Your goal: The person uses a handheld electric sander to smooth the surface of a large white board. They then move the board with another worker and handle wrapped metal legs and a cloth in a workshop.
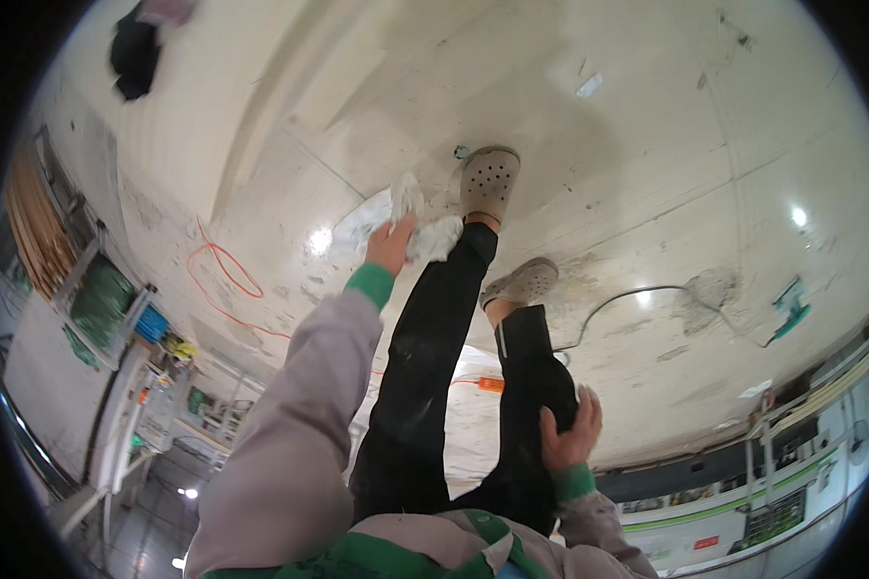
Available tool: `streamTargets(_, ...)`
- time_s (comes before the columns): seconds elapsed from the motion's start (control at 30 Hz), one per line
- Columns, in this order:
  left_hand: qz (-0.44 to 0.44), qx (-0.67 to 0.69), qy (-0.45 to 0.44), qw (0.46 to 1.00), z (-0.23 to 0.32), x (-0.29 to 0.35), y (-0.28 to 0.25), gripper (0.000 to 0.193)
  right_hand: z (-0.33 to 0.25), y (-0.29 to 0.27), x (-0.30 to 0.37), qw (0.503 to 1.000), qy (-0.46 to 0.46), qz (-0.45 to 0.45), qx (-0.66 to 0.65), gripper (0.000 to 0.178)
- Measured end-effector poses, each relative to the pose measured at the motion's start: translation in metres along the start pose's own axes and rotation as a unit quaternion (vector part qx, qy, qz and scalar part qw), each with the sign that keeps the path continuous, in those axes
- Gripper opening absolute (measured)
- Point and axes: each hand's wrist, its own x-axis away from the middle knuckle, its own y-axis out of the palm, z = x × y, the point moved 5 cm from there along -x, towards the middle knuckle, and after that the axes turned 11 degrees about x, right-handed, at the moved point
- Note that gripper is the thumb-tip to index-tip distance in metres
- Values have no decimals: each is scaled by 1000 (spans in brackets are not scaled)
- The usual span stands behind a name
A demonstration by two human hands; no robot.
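My left hand [390, 244] is closed around a crumpled white cloth [433, 239], which hangs loosely from the fingers beside my left leg. Whether it is fabric or soft paper is hard to tell. Near my right thigh, my right hand [572, 432] holds nothing, its fingers apart against or just beside the black trousers [525, 386]. Both feet are in beige clogs with holes, the left clog [490, 181] farther forward than the right clog [523, 282].
An orange cord [224, 272] loops across the pale, scuffed floor at left. To the right a dark cable [637, 289] curves towards a green scrap [790, 307]. Shelving with a green bag [104, 299] stands at far left; a white rack [772, 473] is at right.
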Motion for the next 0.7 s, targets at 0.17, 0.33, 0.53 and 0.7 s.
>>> streamTargets(0.17,-327,292,52,897,2,259,-89,38,-87,10,6,984,-179,-12,1,108)
streamTargets(0.33,-409,150,374,819,3,453,-181,36,-214,-17,-3,955,-283,30,-78,71)
streamTargets(0.53,-198,541,75,814,-104,571,-298,40,-300,-51,120,702,-631,78,323,35)
streamTargets(0.7,218,768,189,572,-212,566,-408,33,-326,-11,245,738,-488,-308,351,38)
